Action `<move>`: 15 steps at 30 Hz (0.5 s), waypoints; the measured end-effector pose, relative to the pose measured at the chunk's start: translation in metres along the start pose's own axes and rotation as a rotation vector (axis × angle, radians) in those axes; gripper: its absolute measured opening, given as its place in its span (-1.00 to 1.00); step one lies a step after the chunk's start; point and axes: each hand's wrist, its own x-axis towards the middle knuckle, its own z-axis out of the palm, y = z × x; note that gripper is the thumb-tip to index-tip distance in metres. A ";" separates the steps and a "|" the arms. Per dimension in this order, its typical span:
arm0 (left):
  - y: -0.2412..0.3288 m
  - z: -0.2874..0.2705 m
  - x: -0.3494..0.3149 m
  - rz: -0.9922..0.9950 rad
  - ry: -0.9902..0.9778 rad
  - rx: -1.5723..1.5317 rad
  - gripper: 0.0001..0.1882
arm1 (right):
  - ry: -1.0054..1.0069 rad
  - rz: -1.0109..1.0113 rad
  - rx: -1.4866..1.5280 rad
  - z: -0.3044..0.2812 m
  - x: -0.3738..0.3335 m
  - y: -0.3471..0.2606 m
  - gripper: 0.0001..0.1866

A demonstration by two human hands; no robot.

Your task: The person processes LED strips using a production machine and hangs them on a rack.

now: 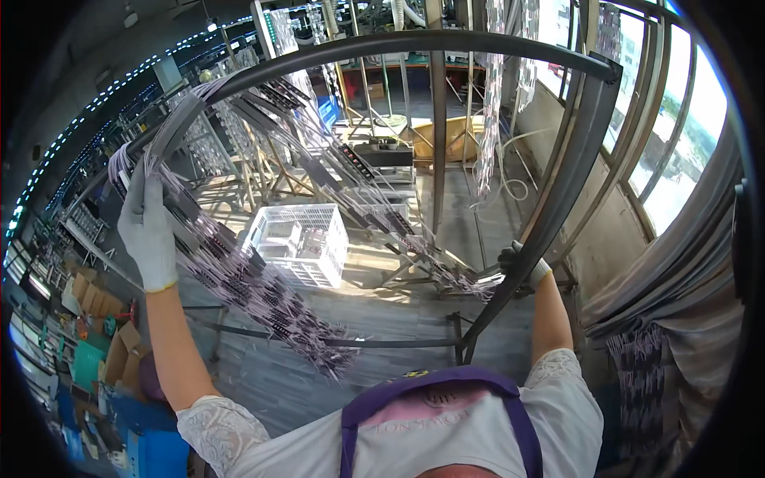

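Note:
My left hand (149,231), in a white glove with a yellow cuff, closes around the top of a thick bundle of thin purple-grey strips (263,291) at the left of a dark metal rack (414,40). The bundle slants down with its loose ends low in the middle. A second bundle of strips (358,179), with darker pieces along it, stretches from the rack's upper left toward my right hand (532,267). That hand's glove has dark fingertips, curled by the strip ends; the rack's slanted post partly hides the grip.
Beyond the rack, a white plastic crate (296,243) stands on the grey floor. Low across the front runs a rack bar (398,343). Windows and a grey curtain (677,295) line the right side. At left are cardboard boxes (123,350) and a blue bin (155,446).

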 end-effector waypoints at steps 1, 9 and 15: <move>-0.004 -0.014 0.012 -0.024 -0.010 0.023 -0.57 | -0.049 -0.022 -0.017 -0.006 0.004 0.006 -0.64; -0.057 -0.030 0.111 0.006 0.183 0.374 -0.50 | 1.084 -0.395 -0.195 -0.082 -0.072 0.085 -0.77; -0.040 -0.033 0.142 0.142 -0.076 1.051 -0.54 | 1.316 -0.120 -0.199 -0.099 -0.134 0.205 -0.77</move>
